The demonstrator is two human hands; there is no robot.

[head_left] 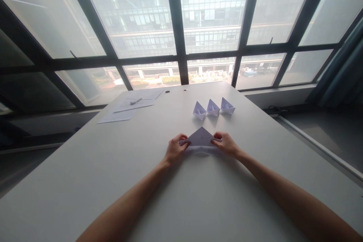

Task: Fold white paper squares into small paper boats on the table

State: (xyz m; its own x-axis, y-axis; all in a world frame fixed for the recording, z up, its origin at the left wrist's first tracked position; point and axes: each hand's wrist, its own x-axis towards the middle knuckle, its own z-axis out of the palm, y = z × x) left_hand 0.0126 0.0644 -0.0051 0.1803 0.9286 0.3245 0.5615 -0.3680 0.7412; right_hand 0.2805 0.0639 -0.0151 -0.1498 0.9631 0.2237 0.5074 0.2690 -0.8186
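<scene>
Between my hands is a folded sheet of white paper (202, 137), shaped like a triangle with its peak pointing away from me. My left hand (176, 149) pinches its left corner between thumb and fingers. At the right corner, my right hand (226, 143) grips the paper the same way. The lower edge of the paper stands a little off the table, with a shadow or reflection below it. Just beyond, three folded paper boats sit in a row: a left boat (199, 111), a middle boat (213, 108) and a right boat (227, 106).
The white table (136, 181) reaches to a large window (210, 11). At its far left lie several flat paper sheets (120, 116) with a small whitish object (136, 101) on top, perhaps a pen. A cable hole (167, 92) is near the far edge. A dark curtain (334, 72) hangs at right.
</scene>
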